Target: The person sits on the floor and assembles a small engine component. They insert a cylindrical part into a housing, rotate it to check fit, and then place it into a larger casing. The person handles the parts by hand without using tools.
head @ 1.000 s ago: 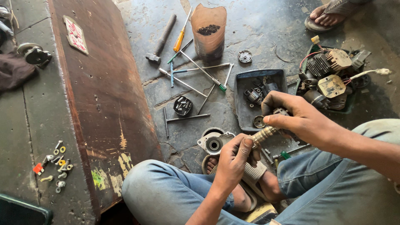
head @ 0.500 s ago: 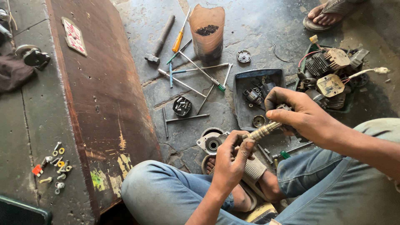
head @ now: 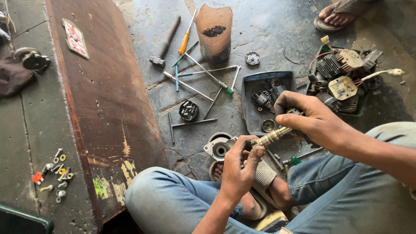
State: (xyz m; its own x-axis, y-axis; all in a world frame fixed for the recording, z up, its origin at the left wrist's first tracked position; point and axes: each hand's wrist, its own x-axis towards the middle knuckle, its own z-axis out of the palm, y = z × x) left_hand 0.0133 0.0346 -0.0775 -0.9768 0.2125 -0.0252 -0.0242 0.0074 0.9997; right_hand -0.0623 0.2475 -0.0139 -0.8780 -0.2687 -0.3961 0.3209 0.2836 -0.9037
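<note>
I sit cross-legged on a stone floor. My right hand (head: 310,119) grips the upper end of a slim brass-coloured metal shaft (head: 272,137), which slants down to the left. My left hand (head: 239,167) pinches the shaft's lower end with its fingertips, just above my knee. Directly beyond my hands lies a dark plastic tray (head: 251,110) holding small engine parts, and a round grey metal housing (head: 219,148) sits on the floor beside my left hand.
A hammer (head: 164,42), an orange-handled screwdriver (head: 186,38), several T-handle wrenches (head: 203,76) and a cut brown bottle (head: 213,32) lie farther off. A dismantled small engine (head: 342,76) sits at right. A brown wooden box (head: 93,91) stands left, loose bolts (head: 56,173) beside it. Another person's sandalled foot (head: 340,15) shows top right.
My right hand has lifted slightly and shifted up along the shaft. The left hand keeps its pinch on the lower end. Everything on the floor stays put.
</note>
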